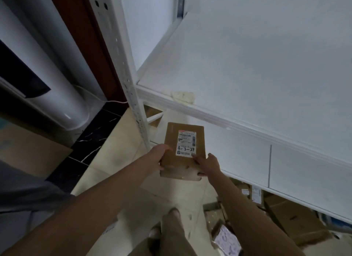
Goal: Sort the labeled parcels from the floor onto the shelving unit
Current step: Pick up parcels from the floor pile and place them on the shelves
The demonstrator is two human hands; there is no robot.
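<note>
I hold a flat brown cardboard parcel in both hands, in front of the white shelving unit. Its white label faces up and reads "4-3-24" in handwriting. My left hand grips the parcel's near left corner. My right hand grips its near right corner, with the thumb on the label's lower edge. The parcel hovers over the floor beside the shelf's left upright post, below the big bare shelf board and level with a lower board.
More cardboard parcels and a patterned packet lie on the floor at lower right under the shelves. A white cylindrical appliance and a red-brown door frame stand to the left. Flat cardboard lies at far left. My feet stand on beige tiles.
</note>
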